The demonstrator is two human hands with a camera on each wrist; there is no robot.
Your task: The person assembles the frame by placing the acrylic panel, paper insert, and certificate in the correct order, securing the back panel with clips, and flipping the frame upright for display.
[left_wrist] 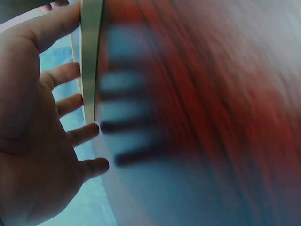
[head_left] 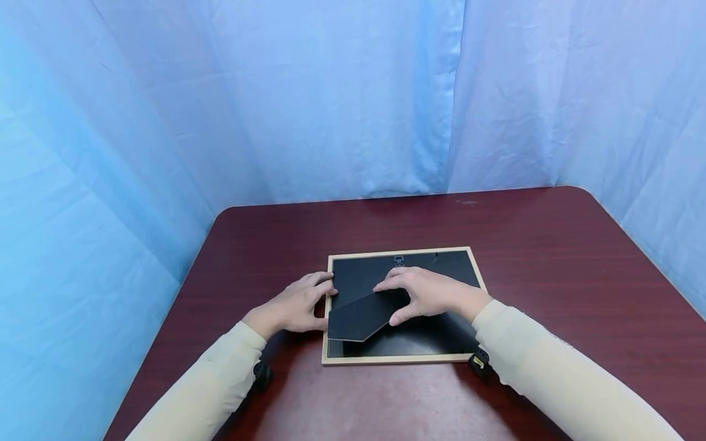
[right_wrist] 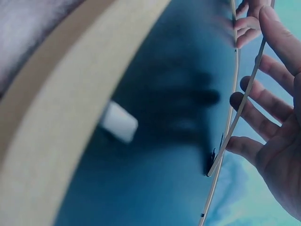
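Both forearms in cream sleeves reach forward from the lower edge, angled inward. Left hand [head_left: 295, 304] lies palm down, fingers [left_wrist: 70, 104] straight and slightly spread, tips pointing right. Right hand [head_left: 427, 293] sits palm down just beside it, fingers extended left, thumb tucked under, wrists low
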